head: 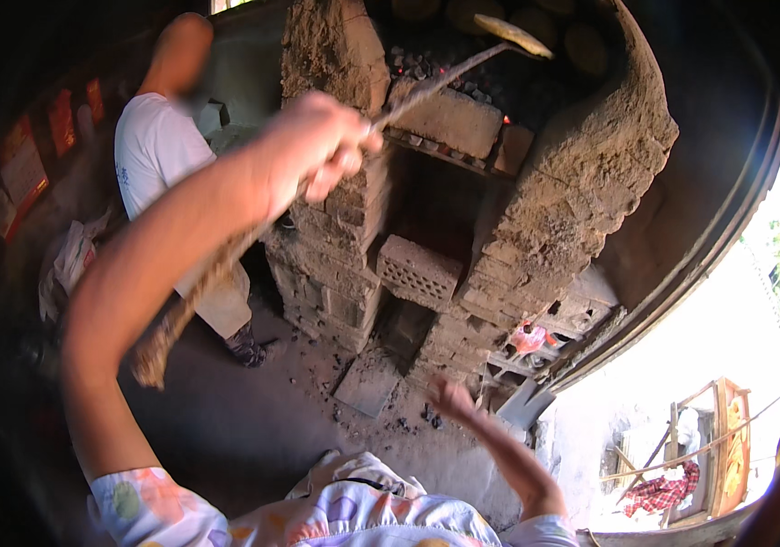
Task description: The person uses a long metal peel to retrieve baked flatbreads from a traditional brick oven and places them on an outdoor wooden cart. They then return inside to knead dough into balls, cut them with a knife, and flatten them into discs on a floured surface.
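My left hand is shut around a long rod, raised in front of the brick oven. The rod's thicker handle end hangs down past my forearm, and its thin far end reaches into the oven mouth. At that tip sits a flat round bread, tilted above glowing coals. Low on the right, my right hand hangs blurred in front of the oven's base. No object shows in it, but its fingers are too unclear to read.
To the left stands a person in a white shirt, close to the oven. A perforated brick sits in the lower opening. Below are a floor slab and a shovel blade. A red plaid cloth lies outside at right.
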`<state>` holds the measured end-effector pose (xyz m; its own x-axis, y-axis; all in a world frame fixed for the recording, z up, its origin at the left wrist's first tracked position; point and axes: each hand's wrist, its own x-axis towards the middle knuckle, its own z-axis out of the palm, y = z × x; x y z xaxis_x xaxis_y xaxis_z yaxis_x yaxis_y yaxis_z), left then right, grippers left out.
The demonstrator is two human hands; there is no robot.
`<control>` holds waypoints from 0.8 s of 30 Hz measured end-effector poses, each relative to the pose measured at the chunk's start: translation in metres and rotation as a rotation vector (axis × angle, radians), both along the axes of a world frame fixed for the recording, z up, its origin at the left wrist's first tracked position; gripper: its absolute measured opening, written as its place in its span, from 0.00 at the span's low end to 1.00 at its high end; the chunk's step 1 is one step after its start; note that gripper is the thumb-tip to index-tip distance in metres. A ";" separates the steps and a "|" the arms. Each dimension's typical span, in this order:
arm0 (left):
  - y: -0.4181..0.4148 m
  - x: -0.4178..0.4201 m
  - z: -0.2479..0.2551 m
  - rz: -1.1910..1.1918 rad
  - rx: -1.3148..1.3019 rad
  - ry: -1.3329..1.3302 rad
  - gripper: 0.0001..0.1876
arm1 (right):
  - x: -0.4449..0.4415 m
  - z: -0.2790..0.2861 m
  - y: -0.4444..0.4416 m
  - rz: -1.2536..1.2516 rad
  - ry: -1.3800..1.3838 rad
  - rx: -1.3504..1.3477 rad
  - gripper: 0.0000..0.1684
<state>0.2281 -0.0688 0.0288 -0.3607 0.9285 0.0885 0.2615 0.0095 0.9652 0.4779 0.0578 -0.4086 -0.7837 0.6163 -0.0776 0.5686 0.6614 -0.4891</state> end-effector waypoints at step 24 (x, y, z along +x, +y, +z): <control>0.215 0.040 0.079 -0.216 -0.272 -0.110 0.09 | 0.245 -0.237 -0.143 -1.045 -0.025 -0.846 0.18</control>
